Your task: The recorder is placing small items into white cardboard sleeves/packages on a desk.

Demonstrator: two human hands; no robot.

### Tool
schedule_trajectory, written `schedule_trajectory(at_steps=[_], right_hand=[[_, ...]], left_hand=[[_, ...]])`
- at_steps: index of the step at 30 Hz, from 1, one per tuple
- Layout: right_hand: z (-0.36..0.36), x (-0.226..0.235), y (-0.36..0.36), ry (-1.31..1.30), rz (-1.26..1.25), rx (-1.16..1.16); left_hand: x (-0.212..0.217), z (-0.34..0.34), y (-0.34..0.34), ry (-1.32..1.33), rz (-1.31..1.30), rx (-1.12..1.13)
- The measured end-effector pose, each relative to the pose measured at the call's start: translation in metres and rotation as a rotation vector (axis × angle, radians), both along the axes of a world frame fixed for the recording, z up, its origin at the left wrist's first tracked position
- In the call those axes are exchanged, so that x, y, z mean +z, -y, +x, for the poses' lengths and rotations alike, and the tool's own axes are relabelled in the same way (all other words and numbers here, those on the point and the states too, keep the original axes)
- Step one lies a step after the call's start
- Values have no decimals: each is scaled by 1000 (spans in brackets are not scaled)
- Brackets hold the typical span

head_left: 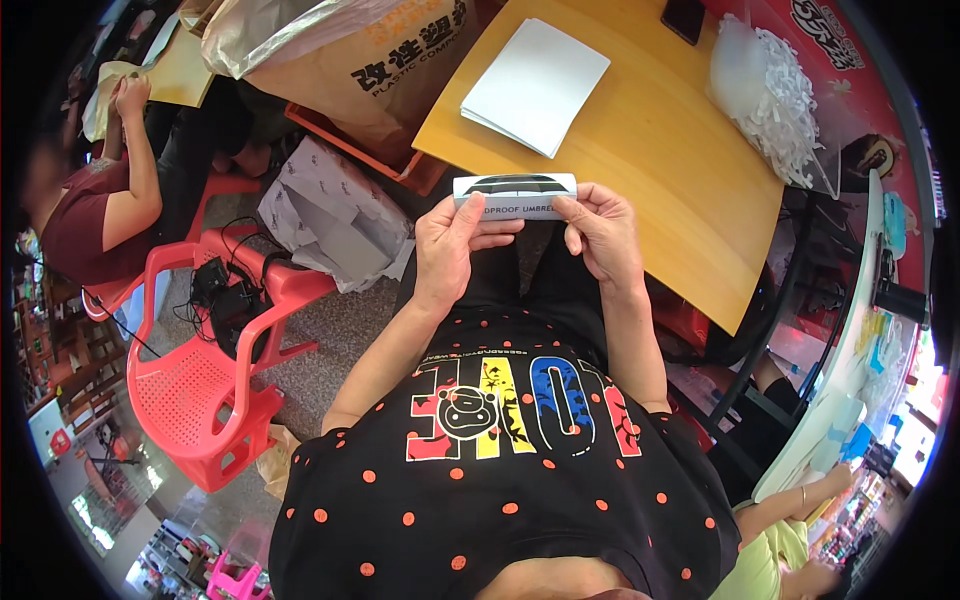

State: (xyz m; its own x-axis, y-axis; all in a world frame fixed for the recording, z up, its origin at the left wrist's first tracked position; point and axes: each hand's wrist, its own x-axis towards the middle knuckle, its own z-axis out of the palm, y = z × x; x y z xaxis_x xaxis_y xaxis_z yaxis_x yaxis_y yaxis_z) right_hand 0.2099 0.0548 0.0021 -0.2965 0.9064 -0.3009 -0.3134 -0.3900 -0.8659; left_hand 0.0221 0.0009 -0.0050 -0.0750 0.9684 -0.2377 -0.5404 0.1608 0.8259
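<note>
In front of my body I hold a slim, pale grey-blue cardboard box [515,187] level, one end in each hand. Its side carries dark lettering, and a black curved shape shows along its top. My left hand [447,245] grips the left end, thumb on the near face and fingers underneath. At the right end my right hand [607,235] pinches it, thumb on the same face. Just beyond the box, on the yellow wooden table [640,180], lies a stack of white sheets [540,80].
A clear bag of white paper strips [775,100] and a dark phone [684,18] sit on the table. Left are a large brown sack [330,80], a crumpled white wrapper [330,215] and a red plastic chair [195,390] with black cables. Other people sit far left and lower right.
</note>
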Motion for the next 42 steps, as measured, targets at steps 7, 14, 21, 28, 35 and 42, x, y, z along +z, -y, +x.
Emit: schedule_trajectory(at_steps=[7,14,21,28,35,42], right_hand=[[-4,-5,1,9,32,-74],[-4,-7,1,-8,33,-84],[-3,-2,-1,40,47,-64],[5,21,-3,804,769,-50],[14,21,-7,893,1050,69],[12,28,-15,906,1144,116]], left_hand=[[2,4,-2,86,3,-16],[7,7,-1,-33,26,-2],[5,1,0,-39,51,-14],[4,-4,1,-210,142,21],[12,1,0,-498,289,2],[22,10,-8,-598,352,52]])
